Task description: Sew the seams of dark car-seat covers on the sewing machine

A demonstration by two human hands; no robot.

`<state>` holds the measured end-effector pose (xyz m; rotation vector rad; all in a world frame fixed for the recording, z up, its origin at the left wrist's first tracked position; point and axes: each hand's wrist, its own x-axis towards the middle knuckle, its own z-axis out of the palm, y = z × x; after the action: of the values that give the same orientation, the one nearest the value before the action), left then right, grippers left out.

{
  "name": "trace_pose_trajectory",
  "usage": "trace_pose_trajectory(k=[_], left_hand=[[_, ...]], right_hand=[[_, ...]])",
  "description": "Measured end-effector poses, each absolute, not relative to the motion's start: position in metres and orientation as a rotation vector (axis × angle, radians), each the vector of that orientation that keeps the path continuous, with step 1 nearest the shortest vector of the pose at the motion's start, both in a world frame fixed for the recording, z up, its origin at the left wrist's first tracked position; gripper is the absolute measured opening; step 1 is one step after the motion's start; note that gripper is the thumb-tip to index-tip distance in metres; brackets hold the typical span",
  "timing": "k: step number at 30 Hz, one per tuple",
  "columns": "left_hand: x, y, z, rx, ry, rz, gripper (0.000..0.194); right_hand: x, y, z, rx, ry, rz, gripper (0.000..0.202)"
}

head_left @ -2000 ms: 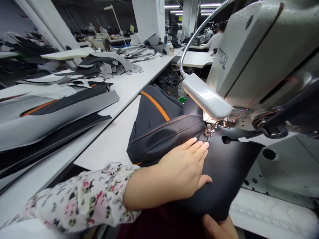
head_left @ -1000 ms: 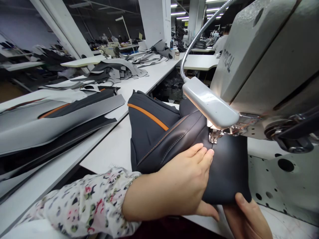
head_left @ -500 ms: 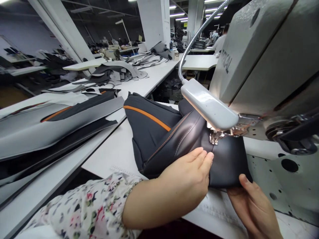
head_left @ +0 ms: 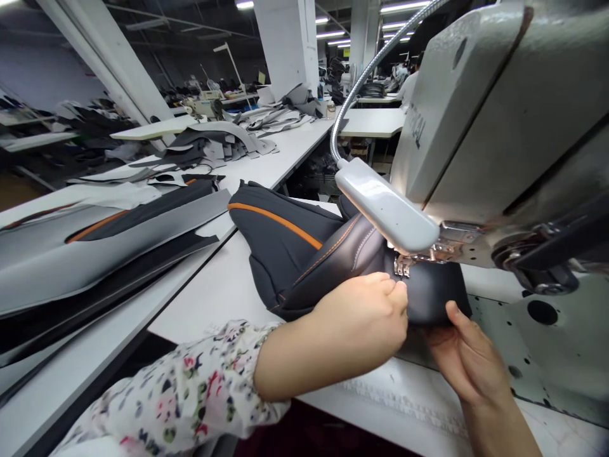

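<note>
A black leather-like seat cover with an orange stripe and contrast stitching lies under the presser foot of a sewing machine. Just in front of that foot, my left hand is closed on the cover, its fingers bunched together and the fingertips partly hidden. My right hand pinches the cover's near right edge, thumb on top and the other fingers underneath. The needle is hard to make out behind the lamp head.
Grey and black panels, some with orange strips, lie on the side table at left. Further back is a heap of cut pieces. The machine's flexible lamp neck arches above the cover. A metal bed plate extends to the right.
The near part of the cover has moved away from me, toward the presser foot. My left fingers have curled from flat into a closed grip; my right hand has shifted forward with the edge.
</note>
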<state>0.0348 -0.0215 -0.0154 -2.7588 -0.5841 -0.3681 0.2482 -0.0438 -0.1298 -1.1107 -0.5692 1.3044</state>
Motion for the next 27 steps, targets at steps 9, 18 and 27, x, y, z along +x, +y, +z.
trace_pose_trajectory(k=[9, 18, 27], left_hand=[[0.037, -0.007, -0.008, -2.821, -0.65, -0.23, 0.026], [0.033, -0.002, -0.015, -2.734, -0.593, -0.079, 0.033], [0.036, -0.004, -0.018, -2.712, -0.621, -0.088, 0.03]], right_hand=[[0.198, -0.121, -0.196, -1.41, -1.814, 0.743, 0.05], [0.374, -0.166, -0.22, -2.229, -1.69, 0.139, 0.066], [0.42, -0.24, -0.25, -2.301, -1.532, -0.162, 0.059]])
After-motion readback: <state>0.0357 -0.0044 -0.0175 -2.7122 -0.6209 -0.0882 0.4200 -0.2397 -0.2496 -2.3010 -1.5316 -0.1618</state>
